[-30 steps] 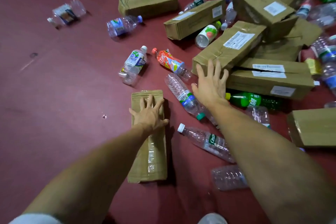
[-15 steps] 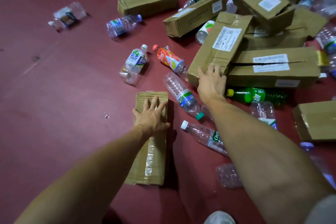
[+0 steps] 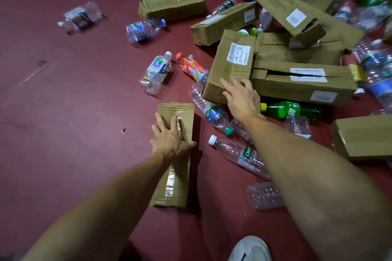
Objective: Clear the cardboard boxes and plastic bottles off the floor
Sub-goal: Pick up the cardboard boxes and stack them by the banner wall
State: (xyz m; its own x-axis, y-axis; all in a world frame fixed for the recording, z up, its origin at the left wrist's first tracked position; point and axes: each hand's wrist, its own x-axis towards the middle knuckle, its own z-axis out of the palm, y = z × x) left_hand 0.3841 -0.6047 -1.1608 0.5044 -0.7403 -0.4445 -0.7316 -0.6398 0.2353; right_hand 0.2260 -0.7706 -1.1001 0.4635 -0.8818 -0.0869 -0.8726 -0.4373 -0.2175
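On the red floor [image 3: 63,112], at left, our left hand [image 3: 169,140] lies open, fingers straight, pressing the flat box [image 3: 176,176]. Its long axis runs straight away from us, in line with the forearm, so we judge it could be slid or lifted without turning. To its right, our right hand [image 3: 241,97] grips the near end of the tilted box [image 3: 231,63], thumb across the top face and fingers hooked over the edge. This box rises away and slightly right, leaning on the pile; the right hand is the nearer. We count about ten boxes [image 3: 303,85] and some thirteen distinct bottles [image 3: 144,28]. More bottles blur together at far right.
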